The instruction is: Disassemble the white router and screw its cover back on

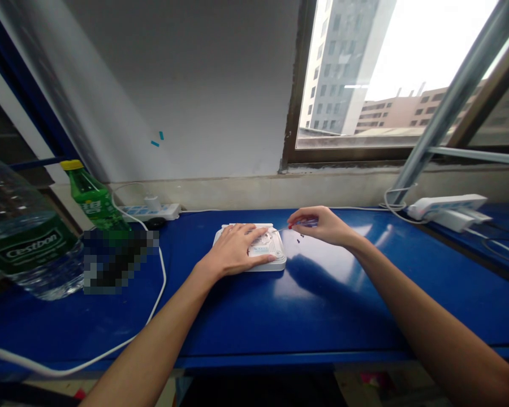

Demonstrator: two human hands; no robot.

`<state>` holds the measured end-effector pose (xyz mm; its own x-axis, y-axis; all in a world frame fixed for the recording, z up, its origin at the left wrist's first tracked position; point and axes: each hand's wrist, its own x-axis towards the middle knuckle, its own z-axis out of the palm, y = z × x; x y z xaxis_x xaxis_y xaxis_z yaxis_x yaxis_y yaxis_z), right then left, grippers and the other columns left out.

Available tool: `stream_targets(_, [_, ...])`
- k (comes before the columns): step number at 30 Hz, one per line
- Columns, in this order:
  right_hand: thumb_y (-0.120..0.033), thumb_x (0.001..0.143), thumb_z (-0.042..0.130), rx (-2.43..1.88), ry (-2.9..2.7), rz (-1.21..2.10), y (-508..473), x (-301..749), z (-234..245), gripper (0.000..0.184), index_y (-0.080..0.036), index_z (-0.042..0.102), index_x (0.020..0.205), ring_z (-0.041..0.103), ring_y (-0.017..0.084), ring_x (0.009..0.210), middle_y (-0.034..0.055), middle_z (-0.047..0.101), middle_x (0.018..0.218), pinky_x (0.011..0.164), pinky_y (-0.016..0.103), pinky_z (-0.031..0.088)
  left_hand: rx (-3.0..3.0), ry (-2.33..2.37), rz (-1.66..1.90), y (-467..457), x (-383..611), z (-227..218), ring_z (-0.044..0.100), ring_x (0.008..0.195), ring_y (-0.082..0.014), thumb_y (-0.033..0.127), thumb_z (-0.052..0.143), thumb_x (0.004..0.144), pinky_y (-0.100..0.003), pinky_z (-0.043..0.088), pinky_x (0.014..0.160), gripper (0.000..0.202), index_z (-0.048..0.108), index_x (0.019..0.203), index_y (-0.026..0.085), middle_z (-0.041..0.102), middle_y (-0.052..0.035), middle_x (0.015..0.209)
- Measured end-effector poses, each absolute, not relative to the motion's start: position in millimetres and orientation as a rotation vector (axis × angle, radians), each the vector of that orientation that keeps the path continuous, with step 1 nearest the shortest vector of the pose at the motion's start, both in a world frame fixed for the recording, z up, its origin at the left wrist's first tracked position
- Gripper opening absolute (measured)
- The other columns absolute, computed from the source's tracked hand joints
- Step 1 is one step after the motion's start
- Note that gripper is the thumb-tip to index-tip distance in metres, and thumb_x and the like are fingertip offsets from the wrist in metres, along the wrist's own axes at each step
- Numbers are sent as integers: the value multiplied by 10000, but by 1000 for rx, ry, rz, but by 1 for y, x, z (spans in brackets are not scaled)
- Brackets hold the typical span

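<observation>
On the blue worktop (322, 316), the left hand (233, 251) lies spread, pressing down a white vented plastic box (272, 254), while the right hand (318, 225) pinches a thin red-tipped tool (290, 225) just beside its edge.

Two hands (left (231, 251), right (318, 225)), one white device (266, 253), two bottles (94, 198), two power strips (445, 206).

Upper-floor workroom: blue workbench (322, 316), window (343, 73)

Pinched red-tipped item (300, 224), unidentifiably small
</observation>
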<state>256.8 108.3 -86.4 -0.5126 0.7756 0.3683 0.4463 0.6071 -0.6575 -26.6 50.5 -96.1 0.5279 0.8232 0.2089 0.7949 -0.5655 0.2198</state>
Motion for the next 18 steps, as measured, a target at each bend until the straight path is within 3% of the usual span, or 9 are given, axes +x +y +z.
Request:
stream_targets(9, [-242,806,683,-967,-2302,577,104,247,-67,183,-215,758,971,731,213,835,38,777,927,768,322,581,2671,1338,509,52,-32,-95,478,1388,-315,787,631,795,-455,320,1180,893,427,1536,330,512,-38,1534])
stream_targets(18, [-111,668,666,-984,-2942,231,128,183,-8,149,-241,724,708,639,183,645,-1,721,709,587,307,458,2640,1370,517,55,-37,-95,523,1348,-370,863,663,686,-492,389,1131,1115,399,1563,228,550,-113,1490])
